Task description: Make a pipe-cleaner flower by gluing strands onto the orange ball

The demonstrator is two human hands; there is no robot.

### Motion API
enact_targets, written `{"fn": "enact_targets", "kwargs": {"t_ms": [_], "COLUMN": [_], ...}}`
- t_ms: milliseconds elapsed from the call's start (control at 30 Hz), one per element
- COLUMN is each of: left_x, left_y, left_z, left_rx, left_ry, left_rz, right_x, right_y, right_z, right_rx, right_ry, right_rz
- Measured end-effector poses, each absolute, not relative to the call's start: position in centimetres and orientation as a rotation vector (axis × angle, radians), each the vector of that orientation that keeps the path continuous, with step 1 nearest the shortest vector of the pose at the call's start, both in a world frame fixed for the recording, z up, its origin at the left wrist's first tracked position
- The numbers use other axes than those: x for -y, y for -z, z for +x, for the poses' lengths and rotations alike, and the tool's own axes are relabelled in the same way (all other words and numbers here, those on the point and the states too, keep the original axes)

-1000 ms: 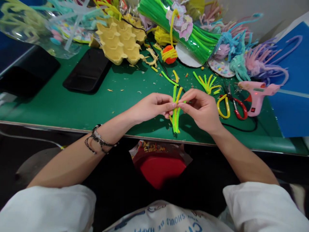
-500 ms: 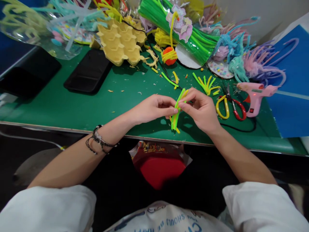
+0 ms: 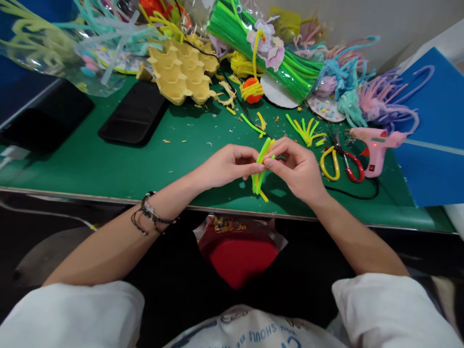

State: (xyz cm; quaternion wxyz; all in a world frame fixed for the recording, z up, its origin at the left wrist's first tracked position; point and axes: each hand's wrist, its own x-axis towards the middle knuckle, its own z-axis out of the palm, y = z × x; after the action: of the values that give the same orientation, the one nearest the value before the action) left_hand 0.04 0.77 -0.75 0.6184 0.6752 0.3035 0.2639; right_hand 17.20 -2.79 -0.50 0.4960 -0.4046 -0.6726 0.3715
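Between my two hands are several short green and yellow pipe cleaner pieces (image 3: 258, 181), held over the front part of the green table. My left hand (image 3: 232, 166) pinches them from the left side. From the right, my right hand (image 3: 295, 166) grips them near their upper part with thumb and fingers. The pieces lean slightly, their lower ends spread below the fingertips. Behind my hands lie loose green and yellow cuttings (image 3: 253, 125). A fanned green and yellow bunch (image 3: 308, 131) rests beyond my right hand.
Scissors (image 3: 351, 166) and a pink glue gun (image 3: 377, 150) lie at the right, with a black cord. A black phone (image 3: 134, 113), a yellow egg tray (image 3: 179, 72), an orange ball (image 3: 252, 90) and bagged green stems (image 3: 290, 72) stand behind. A red bin (image 3: 239, 251) is below the edge.
The lower ends of the pieces in my hands have spread apart, and one green end now shows by my right fingertips. The view has shifted slightly.
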Motion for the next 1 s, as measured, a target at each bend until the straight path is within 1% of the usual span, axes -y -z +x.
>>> {"fn": "enact_targets", "kwargs": {"t_ms": [167, 333, 467, 1000], "left_x": [-0.7, -0.7, -0.7, -1.0], "left_y": [0.6, 0.4, 0.3, 0.6], "left_z": [0.0, 0.1, 0.1, 0.1], "left_rx": [-0.757, -0.735, -0.754, -0.754], "left_ry": [-0.610, -0.676, -0.650, -0.765], "left_rz": [1.577, 1.553, 1.541, 1.575], "right_x": [2.5, 2.8, 2.9, 3.0], "right_y": [-0.9, -0.6, 0.1, -0.5], "right_z": [18.3, 17.9, 17.3, 17.4], "right_rx": [1.484, 1.589, 1.644, 1.634], "right_ry": [-0.813, -0.993, -1.039, -0.975], "right_rz": [-1.061, -1.047, -1.052, -1.139]}}
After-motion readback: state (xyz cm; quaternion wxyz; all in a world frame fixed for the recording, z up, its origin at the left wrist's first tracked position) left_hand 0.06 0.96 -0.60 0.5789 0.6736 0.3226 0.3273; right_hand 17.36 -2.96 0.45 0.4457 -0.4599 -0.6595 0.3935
